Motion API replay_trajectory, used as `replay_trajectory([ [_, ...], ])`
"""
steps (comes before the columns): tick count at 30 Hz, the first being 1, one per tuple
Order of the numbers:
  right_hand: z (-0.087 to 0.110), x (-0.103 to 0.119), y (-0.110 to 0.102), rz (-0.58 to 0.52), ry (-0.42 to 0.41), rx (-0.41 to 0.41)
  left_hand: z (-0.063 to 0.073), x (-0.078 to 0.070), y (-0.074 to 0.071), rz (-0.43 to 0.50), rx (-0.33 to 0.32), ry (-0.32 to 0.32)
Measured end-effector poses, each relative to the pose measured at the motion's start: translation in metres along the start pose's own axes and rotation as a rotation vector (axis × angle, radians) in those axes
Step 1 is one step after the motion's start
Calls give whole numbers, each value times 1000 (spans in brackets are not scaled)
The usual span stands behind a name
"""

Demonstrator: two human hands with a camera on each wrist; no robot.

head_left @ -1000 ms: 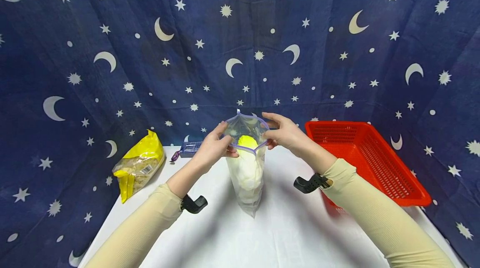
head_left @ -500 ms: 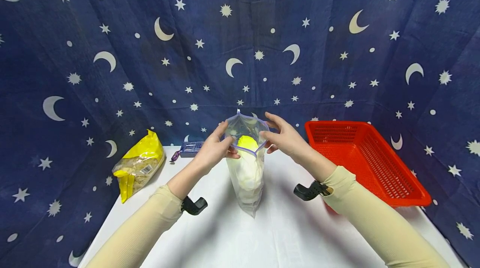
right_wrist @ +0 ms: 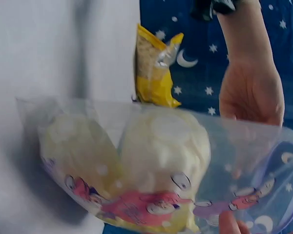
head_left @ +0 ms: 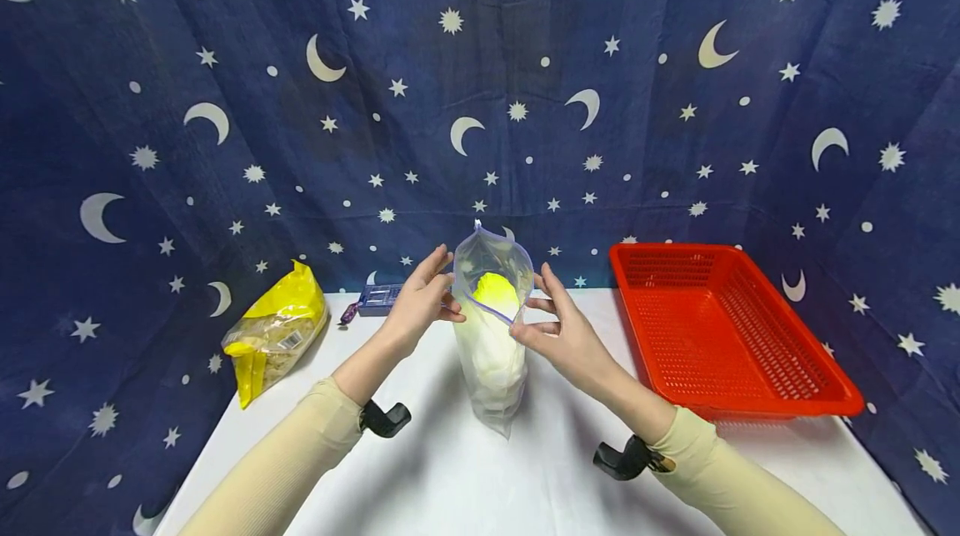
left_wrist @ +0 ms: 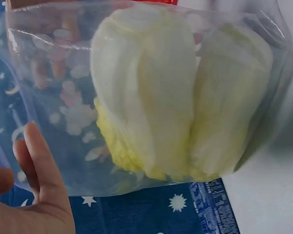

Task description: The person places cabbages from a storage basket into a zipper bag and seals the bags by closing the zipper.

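Observation:
A clear zip bag (head_left: 487,403) with a purple-edged, wide mouth stands upright mid-table. Inside it are two napa cabbages (left_wrist: 146,92), pale at the base and yellow at the leaf tips; from above, one shows a bright yellow top. My left hand (head_left: 422,303) is at the left side of the mouth, fingers extended along the plastic. On the opposite side is my right hand (head_left: 566,340), its thumb at the front corner of the mouth and its fingers spread up the right side. Pink cartoon print covers part of the bag in the right wrist view.
A red plastic basket (head_left: 641,336) stands at the right. At the back left sits a yellow-and-clear bag (head_left: 281,328) of dry pale food. Beside it are a dark blue box (head_left: 377,299) and a small purple wrapped item (head_left: 348,313). A star-patterned curtain (head_left: 480,61) hangs behind the table.
My right hand has dropped toward the front corner of the bag's mouth, its thumb coming out of the opening. The left hand has shifted slightly outward. The mouth now looks rounder.

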State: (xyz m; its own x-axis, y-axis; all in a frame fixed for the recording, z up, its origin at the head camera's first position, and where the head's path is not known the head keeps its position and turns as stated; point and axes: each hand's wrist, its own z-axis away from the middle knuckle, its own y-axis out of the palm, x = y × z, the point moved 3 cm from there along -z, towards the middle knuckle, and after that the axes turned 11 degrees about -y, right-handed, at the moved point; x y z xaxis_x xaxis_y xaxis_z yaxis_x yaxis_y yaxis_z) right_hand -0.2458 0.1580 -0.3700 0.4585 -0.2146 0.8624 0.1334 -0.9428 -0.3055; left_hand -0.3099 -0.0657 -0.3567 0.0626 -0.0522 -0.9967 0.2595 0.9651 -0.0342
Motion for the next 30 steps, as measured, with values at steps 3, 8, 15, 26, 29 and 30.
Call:
replay_trajectory([
  [3,8,-2,7,8,11,10,-5,5,0,-96,-47,18],
  [8,11,-6,13,43,13,-36,-17,11,3,-240,-70,37],
  [15,11,-11,11,21,-12,-77,-37,7,5,-291,-16,48],
  [26,13,-17,16,-99,-54,-20,-89,-19,7,-207,41,-108],
  [29,14,-17,17,-89,-75,-7,-95,-23,11,-176,85,-116],
  [30,15,-17,17,-82,-77,-6,-96,-24,12,-174,96,-118],
])
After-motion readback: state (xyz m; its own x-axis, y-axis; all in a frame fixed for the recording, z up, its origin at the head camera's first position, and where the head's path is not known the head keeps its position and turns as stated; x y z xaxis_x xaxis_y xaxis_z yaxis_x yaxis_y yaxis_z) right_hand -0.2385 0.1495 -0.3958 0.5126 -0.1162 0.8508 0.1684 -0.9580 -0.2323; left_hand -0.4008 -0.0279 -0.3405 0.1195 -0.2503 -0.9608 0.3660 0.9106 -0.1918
